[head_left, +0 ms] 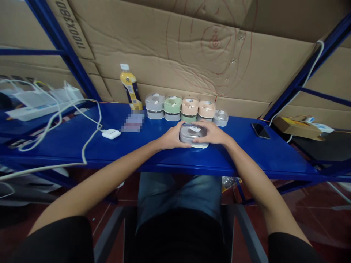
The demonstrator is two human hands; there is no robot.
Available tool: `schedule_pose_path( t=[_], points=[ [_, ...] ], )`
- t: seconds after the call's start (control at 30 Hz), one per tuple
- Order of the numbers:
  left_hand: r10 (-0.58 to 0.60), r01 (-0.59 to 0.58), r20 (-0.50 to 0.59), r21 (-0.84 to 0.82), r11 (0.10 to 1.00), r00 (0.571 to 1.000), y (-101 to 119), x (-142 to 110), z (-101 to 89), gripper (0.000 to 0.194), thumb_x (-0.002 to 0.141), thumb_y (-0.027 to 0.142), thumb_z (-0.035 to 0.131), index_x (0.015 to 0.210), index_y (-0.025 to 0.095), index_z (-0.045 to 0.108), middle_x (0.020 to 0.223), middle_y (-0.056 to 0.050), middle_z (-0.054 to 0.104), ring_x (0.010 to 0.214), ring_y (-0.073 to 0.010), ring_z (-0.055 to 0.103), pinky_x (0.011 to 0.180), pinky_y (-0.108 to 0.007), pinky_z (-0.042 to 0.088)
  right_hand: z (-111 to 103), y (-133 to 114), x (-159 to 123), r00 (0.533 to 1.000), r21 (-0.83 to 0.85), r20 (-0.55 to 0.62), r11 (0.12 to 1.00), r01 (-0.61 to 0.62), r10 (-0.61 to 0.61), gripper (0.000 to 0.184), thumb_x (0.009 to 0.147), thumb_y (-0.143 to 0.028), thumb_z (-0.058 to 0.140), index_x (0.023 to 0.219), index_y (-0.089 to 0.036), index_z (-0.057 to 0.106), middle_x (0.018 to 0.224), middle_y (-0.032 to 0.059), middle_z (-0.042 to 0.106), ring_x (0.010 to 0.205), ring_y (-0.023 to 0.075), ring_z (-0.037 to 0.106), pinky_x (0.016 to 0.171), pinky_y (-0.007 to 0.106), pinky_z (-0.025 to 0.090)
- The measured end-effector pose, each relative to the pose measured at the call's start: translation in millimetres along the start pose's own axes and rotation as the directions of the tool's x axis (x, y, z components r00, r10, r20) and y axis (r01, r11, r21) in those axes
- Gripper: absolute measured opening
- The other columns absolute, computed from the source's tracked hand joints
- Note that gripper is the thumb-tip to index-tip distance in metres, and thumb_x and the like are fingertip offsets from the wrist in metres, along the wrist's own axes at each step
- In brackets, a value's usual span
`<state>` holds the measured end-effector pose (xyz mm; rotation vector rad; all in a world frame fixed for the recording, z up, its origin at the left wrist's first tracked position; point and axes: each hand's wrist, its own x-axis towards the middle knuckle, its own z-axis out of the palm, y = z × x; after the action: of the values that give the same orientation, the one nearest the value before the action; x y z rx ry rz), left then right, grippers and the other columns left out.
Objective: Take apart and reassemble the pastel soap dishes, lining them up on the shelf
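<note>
A grey oval box with a clear lid and a white label (189,133) is between my two hands, over the front middle of the blue table. My left hand (174,136) grips its left side, thumb low at the front. My right hand (213,133) wraps round its right side, with the thumb across the front. A white edge shows beneath the box; I cannot tell whether it rests on the table. Behind it stand similar boxes in a row, mostly stacked in twos: grey (155,102), green (172,105), peach (189,106) and a single grey one at the right (221,117).
On the blue table (153,159) stands a yellow drink bottle (131,87) at the back left. A white earphone case (111,133) and white cables (85,146) lie left. A phone (260,130) and an open cardboard box (297,128) are right. Cardboard sheets (137,40) back the table.
</note>
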<state>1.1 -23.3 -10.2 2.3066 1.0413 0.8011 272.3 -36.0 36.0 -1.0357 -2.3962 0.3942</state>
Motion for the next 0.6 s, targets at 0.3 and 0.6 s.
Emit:
schedule_pose_path(
  t=[0.3, 0.6],
  points=[
    [0.019, -0.019, 0.006, 0.005, 1.000, 1.000, 3.3, -0.8, 2.8, 0.138, 0.067, 0.062, 0.099, 0.178, 0.018, 0.028, 0.174, -0.029, 0.050, 0.159, -0.0570, 0.051, 0.128, -0.071, 0.046, -2.7, -0.2, -0.3, 1.000, 0.017, 0.007, 1.000, 0.003, -0.003, 0.089, 0.076, -0.063, 0.095, 0.155, -0.027, 0.073, 0.142, 0.0136, 0.078, 0.128, 0.0371, 0.073, 0.117, 0.056, 0.054],
    [0.048, -0.048, 0.008, -0.003, 0.999, 0.999, 8.9, -3.0, 5.3, 0.139, 0.071, 0.060, 0.098, 0.180, 0.020, 0.023, 0.167, -0.028, 0.057, 0.155, -0.0567, 0.056, 0.123, -0.070, 0.052, -3.0, -2.4, -2.1, 1.000, 0.001, 0.001, 1.000, -0.024, 0.024, 0.090, 0.075, -0.062, 0.097, 0.155, -0.030, 0.074, 0.140, 0.0115, 0.081, 0.127, 0.0383, 0.076, 0.115, 0.059, 0.058]
  ],
)
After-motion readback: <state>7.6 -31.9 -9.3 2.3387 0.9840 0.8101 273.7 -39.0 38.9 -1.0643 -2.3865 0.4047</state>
